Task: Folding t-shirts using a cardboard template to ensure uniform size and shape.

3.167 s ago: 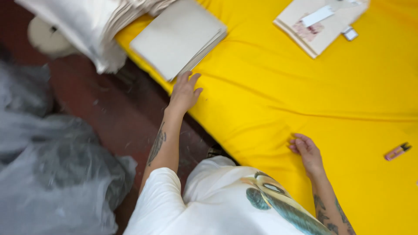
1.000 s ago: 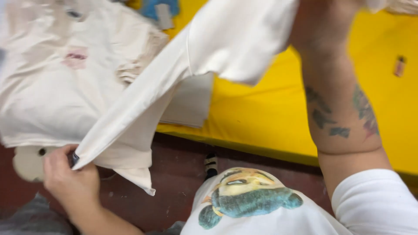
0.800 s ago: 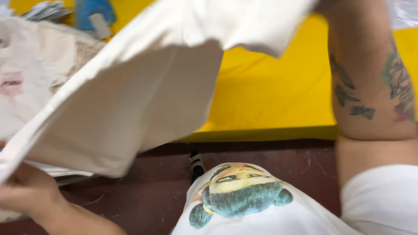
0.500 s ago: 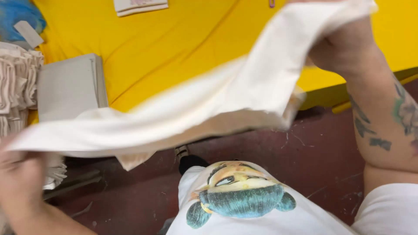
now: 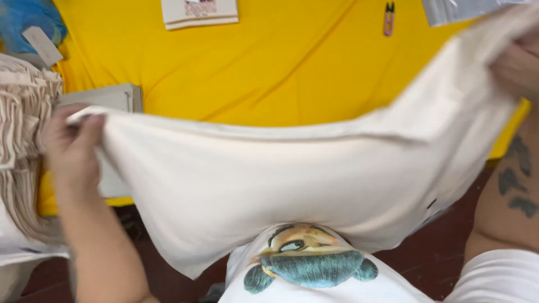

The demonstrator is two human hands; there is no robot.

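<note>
The left hand (image 5: 72, 147) is raised at the left end of the cream cloth (image 5: 292, 185), its fingers curled over and pinched shut on the cloth's upper edge, knuckles up and blurred. Its bare forearm drops straight down from the wrist, below the cloth's left corner. The right hand (image 5: 519, 64) is lifted higher, at the cloth's far right end, closed on the top edge there and partly hidden behind it; it is too blurred to tell the fingers apart. The right forearm runs down beside the cloth's right edge, its tattooed inner side showing, to a white sleeve.
</note>
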